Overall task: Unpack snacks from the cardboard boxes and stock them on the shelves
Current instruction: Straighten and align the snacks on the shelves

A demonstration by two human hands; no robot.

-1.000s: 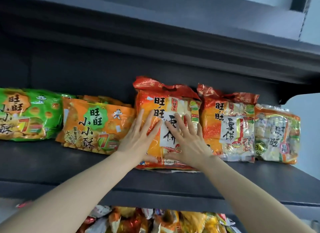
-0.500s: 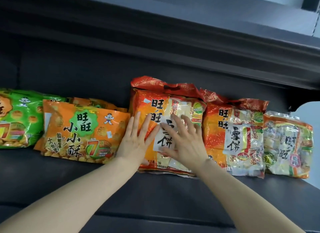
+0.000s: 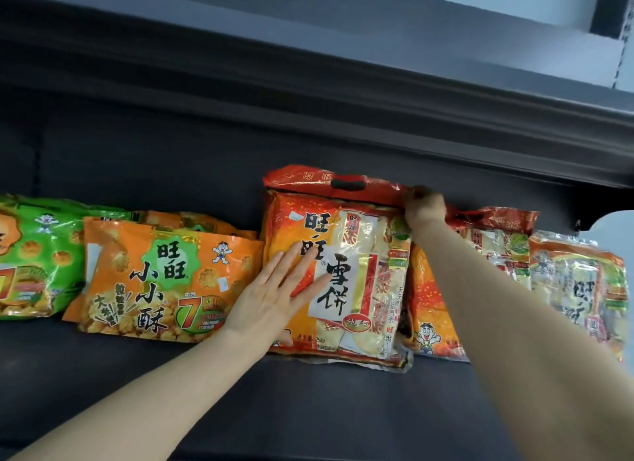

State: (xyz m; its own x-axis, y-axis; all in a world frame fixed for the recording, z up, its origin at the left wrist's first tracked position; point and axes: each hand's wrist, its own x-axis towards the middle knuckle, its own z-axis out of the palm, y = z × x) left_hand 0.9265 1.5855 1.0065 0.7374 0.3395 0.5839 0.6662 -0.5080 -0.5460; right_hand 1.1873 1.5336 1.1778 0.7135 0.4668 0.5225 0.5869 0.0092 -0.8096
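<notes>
A red rice-cracker bag is stood on the dark shelf, leaning against the back wall, roughly midway along the row of bags. The left hand is laid flat on the bag's lower left front, fingers straight and spread, nothing gripped. The right hand is raised to the bag's upper right corner, where the red top seal (the strip with the cut-out handle) is pinched between curled fingers. An orange bag is set just beside it on the left, its edge touched by the red bag, with a green bag further toward the shelf's left end. A second red bag and a paler bag are ranged toward the right end, partly hidden by the right forearm.
</notes>
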